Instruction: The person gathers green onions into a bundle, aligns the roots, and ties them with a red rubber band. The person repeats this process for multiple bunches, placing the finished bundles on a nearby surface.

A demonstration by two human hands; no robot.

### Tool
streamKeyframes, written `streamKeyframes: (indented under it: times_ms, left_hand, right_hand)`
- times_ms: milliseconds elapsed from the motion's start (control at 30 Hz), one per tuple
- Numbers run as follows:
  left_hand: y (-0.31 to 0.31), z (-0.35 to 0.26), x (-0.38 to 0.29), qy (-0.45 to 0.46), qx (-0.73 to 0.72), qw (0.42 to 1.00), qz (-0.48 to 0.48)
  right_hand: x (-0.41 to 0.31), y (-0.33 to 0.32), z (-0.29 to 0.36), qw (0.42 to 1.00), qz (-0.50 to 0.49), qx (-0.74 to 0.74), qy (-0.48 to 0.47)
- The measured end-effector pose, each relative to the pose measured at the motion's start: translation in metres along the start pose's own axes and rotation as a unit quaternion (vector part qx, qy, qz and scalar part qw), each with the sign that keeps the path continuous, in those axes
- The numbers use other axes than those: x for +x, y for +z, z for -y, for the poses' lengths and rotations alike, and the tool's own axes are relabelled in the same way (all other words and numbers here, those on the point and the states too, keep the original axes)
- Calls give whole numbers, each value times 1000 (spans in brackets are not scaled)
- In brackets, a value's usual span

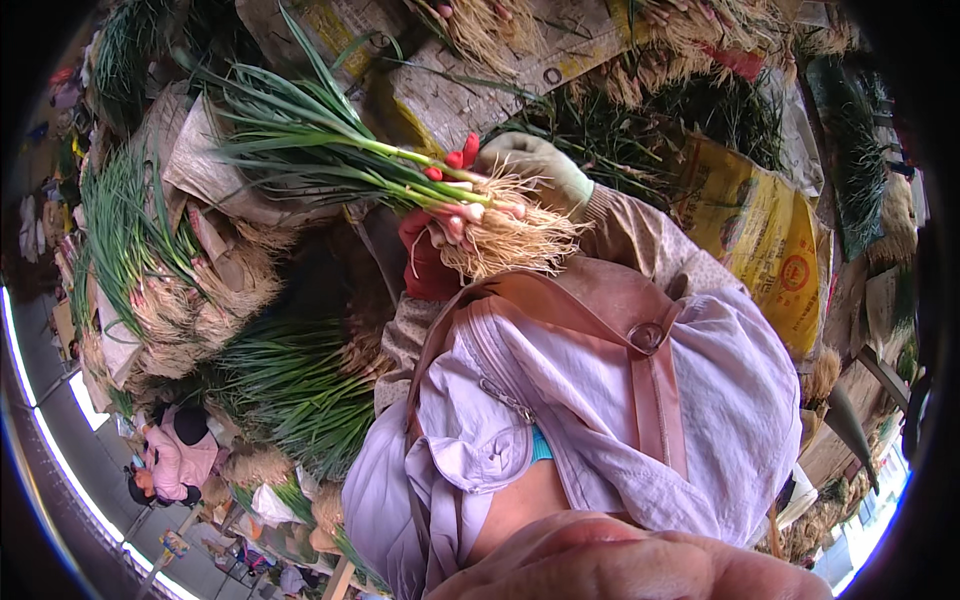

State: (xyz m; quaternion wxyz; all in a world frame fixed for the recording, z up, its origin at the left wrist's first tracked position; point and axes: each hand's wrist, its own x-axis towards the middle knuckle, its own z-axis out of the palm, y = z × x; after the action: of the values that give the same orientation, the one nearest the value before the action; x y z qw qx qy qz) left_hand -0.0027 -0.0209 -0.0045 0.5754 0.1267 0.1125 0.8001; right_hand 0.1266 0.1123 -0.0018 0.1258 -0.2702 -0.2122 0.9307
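Observation:
My left hand (429, 259), in a red glove, holds a bunch of green onions (405, 169) from below. Red glove fingertips show at the upper side of the stems. The long green leaves point to the upper left; the pinkish-white bulbs and pale, stringy roots (529, 236) lie towards my chest and the right. Beside the roots, my right hand (529, 165) wears a pale, greenish glove. Its fingers are curled and partly hidden, so whether they grip any roots cannot be told.
More rooted green onions lie in heaps at left (172, 300) and lower left (300, 390). Bundles with roots (487, 30) rest on printed sacking above. A yellow printed sack (750, 232) is at right. Another person in pink (176, 454) is at the far lower left.

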Motion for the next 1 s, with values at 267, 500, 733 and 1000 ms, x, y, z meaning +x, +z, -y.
streamKeyframes:
  times_ms: [267,500,733,1000]
  left_hand:
    - [-15,-5,-8,5,86,995,-49]
    - [-7,-9,-12,44,142,987,-58]
    - [7,-13,0,29,55,996,-71]
    - [6,-14,-7,-25,0,999,-44]
  right_hand:
    - [27,0,62,625,-75,-721,-289]
    - [80,53,65,548,-28,-707,-445]
    - [117,70,127,355,-266,-840,-312]
    - [43,11,85,470,-138,-833,-258]
